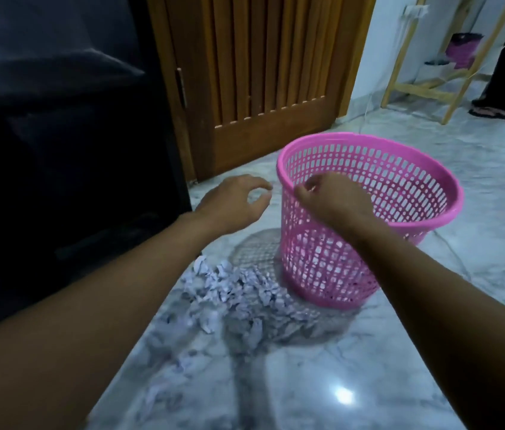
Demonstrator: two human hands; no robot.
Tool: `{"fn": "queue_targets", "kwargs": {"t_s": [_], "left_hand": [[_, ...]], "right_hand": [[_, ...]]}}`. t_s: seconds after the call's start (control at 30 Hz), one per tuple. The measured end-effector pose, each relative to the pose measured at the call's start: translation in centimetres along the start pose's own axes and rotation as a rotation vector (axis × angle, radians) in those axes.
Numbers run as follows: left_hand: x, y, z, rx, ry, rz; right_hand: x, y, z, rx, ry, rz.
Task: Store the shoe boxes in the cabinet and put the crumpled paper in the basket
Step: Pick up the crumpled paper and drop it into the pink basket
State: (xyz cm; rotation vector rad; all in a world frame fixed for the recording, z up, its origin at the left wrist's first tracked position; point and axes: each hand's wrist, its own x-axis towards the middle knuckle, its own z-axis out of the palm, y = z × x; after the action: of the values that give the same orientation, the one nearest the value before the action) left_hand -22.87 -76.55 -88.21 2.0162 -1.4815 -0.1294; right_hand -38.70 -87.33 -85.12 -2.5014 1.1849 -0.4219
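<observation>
Right hand (pixel 335 200) grips the basket (pixel 332 259) by its near rim, probably to steady it or pull it closer. Left hand (pixel 232 203) hovers empty at its 9 o'clock, fingers loose. Crumpled paper (pixel 232 287) lies heaped on the floor (pixel 338 383) at the basket's 7 o'clock, just beside the base.

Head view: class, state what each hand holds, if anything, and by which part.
The right hand grips the pink basket by the near-left part of its rim. The left hand, fingers loosely curled, holds nothing.
</observation>
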Motion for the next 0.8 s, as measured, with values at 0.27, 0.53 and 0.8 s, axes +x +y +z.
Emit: {"fn": "queue_targets", "kwargs": {"t_s": [0.27,0.53,0.8], "left_hand": [[-12.0,-9.1,1.3,-0.073,0.167,-0.547],[-28.9,-16.5,6.4,0.277,-0.045,-1.342],[-36.2,-19.3,10.2,0.449,0.030,-1.096]], "right_hand": [[-8.0,-2.8,15.4,-0.140,0.347,-0.515],[-14.6,-2.7,26.6,-0.156,-0.500,-0.529],[-15.7,-4.3,31.4,-0.182,-0.520,-0.520]]}}
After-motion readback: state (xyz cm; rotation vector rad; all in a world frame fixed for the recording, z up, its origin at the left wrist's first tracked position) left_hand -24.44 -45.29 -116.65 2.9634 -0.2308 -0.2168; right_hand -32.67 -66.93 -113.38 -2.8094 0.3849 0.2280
